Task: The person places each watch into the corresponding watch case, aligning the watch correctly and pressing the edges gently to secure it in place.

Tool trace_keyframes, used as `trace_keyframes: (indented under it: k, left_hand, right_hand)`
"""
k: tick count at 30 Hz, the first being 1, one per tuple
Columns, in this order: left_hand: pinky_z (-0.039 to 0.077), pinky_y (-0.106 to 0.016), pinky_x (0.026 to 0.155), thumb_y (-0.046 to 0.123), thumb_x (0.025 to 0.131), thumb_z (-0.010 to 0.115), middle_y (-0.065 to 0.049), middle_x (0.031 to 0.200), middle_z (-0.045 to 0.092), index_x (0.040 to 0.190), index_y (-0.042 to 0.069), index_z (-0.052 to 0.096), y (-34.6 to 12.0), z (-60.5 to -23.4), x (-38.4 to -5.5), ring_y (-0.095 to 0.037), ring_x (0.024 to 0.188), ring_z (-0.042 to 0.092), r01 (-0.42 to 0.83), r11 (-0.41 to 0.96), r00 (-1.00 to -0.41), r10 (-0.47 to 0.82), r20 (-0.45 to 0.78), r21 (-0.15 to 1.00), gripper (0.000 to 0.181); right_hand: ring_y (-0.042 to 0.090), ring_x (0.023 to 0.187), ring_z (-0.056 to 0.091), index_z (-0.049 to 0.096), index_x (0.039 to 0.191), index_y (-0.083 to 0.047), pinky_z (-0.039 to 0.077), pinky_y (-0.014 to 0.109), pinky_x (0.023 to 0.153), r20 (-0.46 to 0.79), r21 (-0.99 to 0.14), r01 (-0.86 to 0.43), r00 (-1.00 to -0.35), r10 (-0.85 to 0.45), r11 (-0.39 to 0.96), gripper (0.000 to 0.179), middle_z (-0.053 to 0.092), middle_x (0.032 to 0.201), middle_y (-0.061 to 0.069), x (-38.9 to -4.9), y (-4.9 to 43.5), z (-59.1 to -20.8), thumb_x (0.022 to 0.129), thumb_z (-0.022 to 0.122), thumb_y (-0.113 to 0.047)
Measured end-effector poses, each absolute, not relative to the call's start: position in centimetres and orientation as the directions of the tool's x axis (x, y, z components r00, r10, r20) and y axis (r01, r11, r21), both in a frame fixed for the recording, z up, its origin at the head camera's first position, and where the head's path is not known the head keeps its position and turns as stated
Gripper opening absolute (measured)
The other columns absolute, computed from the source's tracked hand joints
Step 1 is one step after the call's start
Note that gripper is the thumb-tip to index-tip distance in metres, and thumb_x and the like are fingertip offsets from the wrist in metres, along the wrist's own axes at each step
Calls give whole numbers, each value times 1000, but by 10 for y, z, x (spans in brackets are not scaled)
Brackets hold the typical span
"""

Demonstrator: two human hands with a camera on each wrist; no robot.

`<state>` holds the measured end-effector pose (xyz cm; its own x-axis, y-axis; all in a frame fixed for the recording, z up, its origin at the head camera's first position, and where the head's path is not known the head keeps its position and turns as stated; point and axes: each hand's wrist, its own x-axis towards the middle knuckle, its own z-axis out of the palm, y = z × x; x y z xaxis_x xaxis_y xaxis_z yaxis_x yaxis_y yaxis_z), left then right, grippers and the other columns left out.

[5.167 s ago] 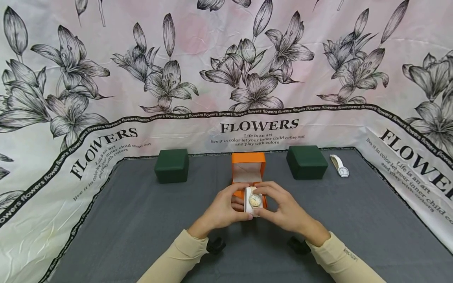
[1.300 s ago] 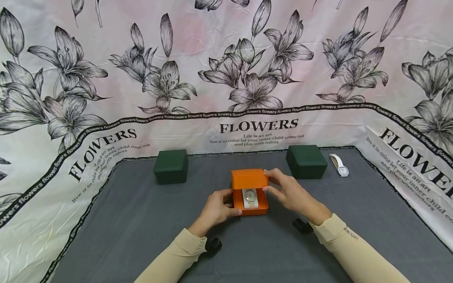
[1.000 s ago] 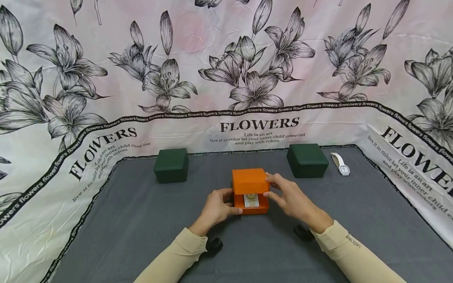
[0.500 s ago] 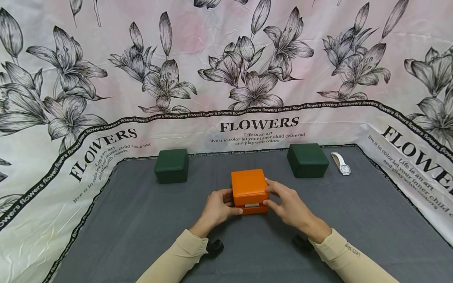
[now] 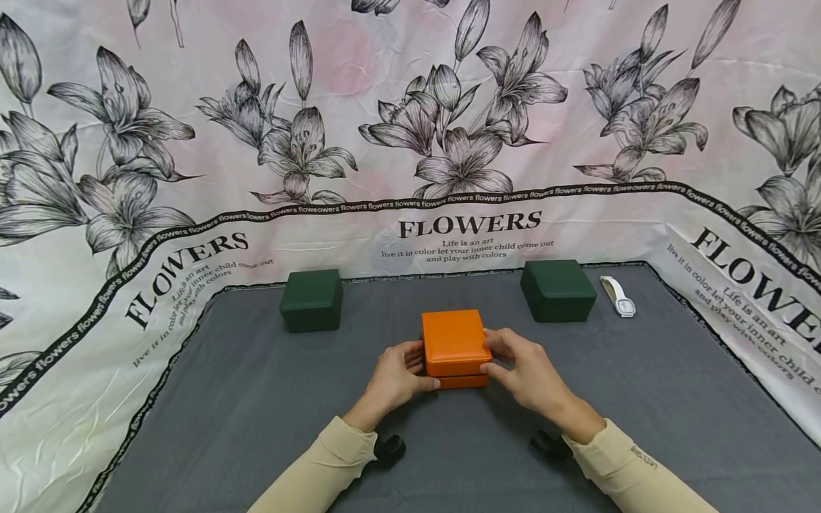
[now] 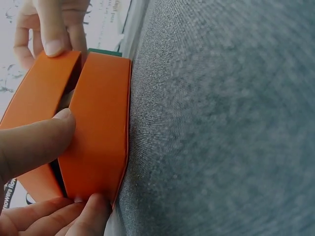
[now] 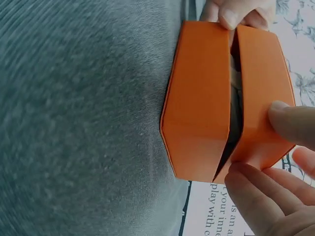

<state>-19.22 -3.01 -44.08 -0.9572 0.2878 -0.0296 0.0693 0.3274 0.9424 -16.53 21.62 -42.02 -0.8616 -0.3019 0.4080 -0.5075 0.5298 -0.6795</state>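
Orange box (image 5: 452, 340), lid a crack short of closed, held by both hands on the grey surface (image 5: 282, 434).
The step in hand appears to be closing the lid (image 7: 263, 83). It would go best with the left grip (image 5: 393, 377) steadying the base (image 7: 202, 93), thumb in front and fingers at the side, while the right grip (image 5: 527, 365), pinching the lid between thumb and fingers, presses straight down. Each grip is parted only as far as what it holds. The left thumb (image 6: 42, 140) ends at the gap (image 7: 236, 110), so it should slide clear or risk a nip. The box sits between the hands, nearer the person than two green boxes (image 5: 311, 301) (image 5: 558, 291); it is smooth, faintly glossy, squarish, with something pale and mostly hidden inside.
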Motion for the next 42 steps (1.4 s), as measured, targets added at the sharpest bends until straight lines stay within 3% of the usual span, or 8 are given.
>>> trace_keyframes:
  k: [5, 11, 21, 28, 42]
  left_hand:
    - [49, -34, 92, 3, 69, 85, -16, 132, 55, 137, -2, 47, -31, -439, -192, -28, 116, 58, 79, 325, -953, 301, -24, 942, 78]
    - [50, -35, 92, 4, 71, 84, -16, 131, 56, 136, -2, 47, -32, -436, -191, -28, 116, 58, 93, 322, -947, 321, -16, 942, 74]
    - [50, -36, 90, 2, 74, 81, -18, 128, 57, 134, -5, 50, -35, -433, -202, -29, 114, 59, 134, 360, -956, 291, 25, 924, 67]
    - [50, -35, 91, 2, 75, 80, -16, 129, 57, 134, -3, 51, -51, -430, -222, -28, 114, 59, 125, 401, -964, 266, 15, 907, 66]
    - [48, -37, 93, -5, 72, 79, -18, 126, 60, 132, -3, 53, -76, -431, -276, -28, 114, 59, 75, 343, -986, 165, 19, 936, 65]
  right_hand:
    - [27, 106, 64, 46, 134, -2, 54, 33, 82, 238, -781, -337, -939, -247, 525, 61, 56, 129, 18, -166, 218, -418, 82, 76, -12]
    - [27, 109, 62, 43, 138, 0, 53, 34, 85, 92, -812, -231, -958, -273, 536, 65, 55, 130, 19, -169, 221, -420, 87, 71, -28]
    - [24, 105, 64, 49, 135, -3, 54, 33, 82, 120, -824, -246, -956, -267, 510, 59, 61, 123, 13, -183, 209, -423, 85, 74, -22]
    - [23, 104, 64, 51, 132, -2, 53, 37, 84, 113, -825, -246, -954, -277, 508, 57, 62, 121, 12, -210, 192, -421, 84, 75, -22]
    - [21, 104, 63, 50, 133, -6, 51, 40, 88, 98, -818, -214, -966, -238, 533, 58, 63, 120, 9, -270, 160, -422, 84, 75, -25]
